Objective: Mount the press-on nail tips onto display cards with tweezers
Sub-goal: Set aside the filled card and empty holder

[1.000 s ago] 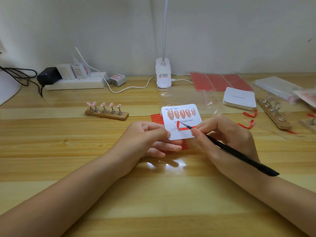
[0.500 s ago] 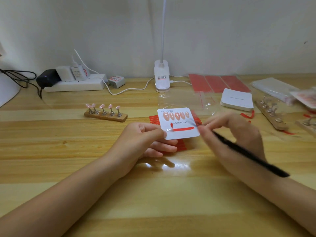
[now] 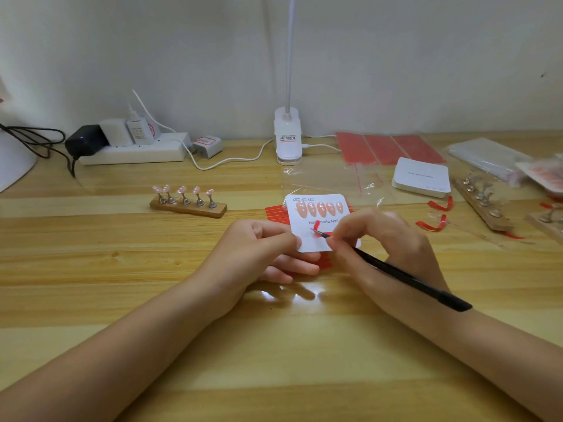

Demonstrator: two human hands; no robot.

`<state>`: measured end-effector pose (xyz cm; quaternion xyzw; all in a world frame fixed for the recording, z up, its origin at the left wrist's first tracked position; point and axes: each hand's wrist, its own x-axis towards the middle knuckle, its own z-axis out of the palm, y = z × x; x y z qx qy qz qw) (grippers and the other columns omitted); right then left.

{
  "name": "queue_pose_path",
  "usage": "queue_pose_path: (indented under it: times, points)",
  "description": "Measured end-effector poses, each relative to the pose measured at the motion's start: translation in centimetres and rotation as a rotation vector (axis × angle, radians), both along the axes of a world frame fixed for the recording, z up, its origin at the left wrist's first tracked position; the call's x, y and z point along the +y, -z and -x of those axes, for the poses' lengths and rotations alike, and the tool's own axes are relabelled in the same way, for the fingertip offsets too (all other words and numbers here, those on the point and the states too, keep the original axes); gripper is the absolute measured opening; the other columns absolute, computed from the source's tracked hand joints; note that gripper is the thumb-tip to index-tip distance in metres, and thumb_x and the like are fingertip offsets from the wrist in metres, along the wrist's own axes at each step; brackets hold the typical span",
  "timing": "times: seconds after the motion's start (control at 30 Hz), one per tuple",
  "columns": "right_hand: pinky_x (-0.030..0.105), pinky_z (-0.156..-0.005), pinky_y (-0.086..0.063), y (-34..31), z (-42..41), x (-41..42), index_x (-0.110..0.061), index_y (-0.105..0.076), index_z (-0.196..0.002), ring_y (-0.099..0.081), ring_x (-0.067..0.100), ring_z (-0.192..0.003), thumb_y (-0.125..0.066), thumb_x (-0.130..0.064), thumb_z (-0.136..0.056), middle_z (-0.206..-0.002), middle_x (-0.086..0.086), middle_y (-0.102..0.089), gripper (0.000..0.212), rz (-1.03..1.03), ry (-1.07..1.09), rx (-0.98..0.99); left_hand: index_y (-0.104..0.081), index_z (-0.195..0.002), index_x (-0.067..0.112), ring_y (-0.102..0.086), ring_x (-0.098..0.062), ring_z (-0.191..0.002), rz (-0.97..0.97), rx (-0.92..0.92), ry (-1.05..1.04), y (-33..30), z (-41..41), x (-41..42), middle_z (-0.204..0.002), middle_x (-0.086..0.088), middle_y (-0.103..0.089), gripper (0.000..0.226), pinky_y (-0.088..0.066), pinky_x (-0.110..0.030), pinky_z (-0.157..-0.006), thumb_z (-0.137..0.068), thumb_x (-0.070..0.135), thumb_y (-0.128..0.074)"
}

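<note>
1. Since half a second ago, the right hand (image 3: 387, 251) has come back onto the card (image 3: 316, 223), and the red strip (image 3: 317, 229), then lying flat, now curls up at the tip of the tweezers (image 3: 396, 272).
2. Left hand (image 3: 259, 248) pinches the card's lower left edge, at the frame's middle.
3. Right hand's fingers curl round the black tweezers.
4. Five pink nail tips (image 3: 320, 208) sit in a row along the card's top.
5. A wooden stand (image 3: 189, 205) with more tips rests on the surface (image 3: 91, 269), left of the card.
6. A stack of white cards (image 3: 422, 178) lies at upper right.
</note>
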<state>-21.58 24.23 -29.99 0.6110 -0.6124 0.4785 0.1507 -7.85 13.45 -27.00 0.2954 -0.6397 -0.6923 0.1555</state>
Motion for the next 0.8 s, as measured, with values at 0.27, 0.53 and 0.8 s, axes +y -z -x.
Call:
queue_pose_path:
  times: [0.27,0.53,0.8]
  points:
    - [0.018,-0.065,-0.047,-2.0,4.3,0.8,-0.034,-0.05,-0.083,-0.057,-0.002,-0.07,-0.058,-0.018,-0.087,-0.074,-0.012,-0.06,0.019,0.166,0.176,-0.391,-0.063,-0.078,0.01,-0.071,-0.016,-0.064,-0.016,0.008,-0.036,0.0,-0.3,-0.1,-0.075,-0.009,-0.073,0.017,-0.047,-0.013,-0.041,-0.087,0.0,-0.053]
    - [0.008,-0.044,-0.042,-3.7,8.2,2.1,-0.03,-0.053,-0.076,-0.057,-0.004,-0.05,-0.059,-0.014,-0.089,-0.066,-0.007,-0.063,0.022,-0.052,0.271,-0.527,-0.062,-0.082,0.013,-0.07,-0.016,-0.062,-0.006,-0.01,-0.027,-0.3,-0.2,-0.1,-0.074,-0.009,-0.073,0.015,-0.047,-0.014,-0.041,-0.087,0.001,-0.055]
    - [0.018,-0.05,-0.049,-2.5,3.1,1.2,-0.028,-0.061,-0.081,-0.063,0.005,-0.051,-0.044,-0.046,-0.087,-0.068,-0.007,-0.068,0.025,-0.167,0.047,-0.347,-0.066,-0.084,0.013,-0.071,-0.016,-0.066,0.041,-0.015,-0.009,-0.1,-0.1,0.0,-0.076,-0.008,-0.074,0.018,-0.048,-0.015,-0.043,-0.087,0.001,-0.054]
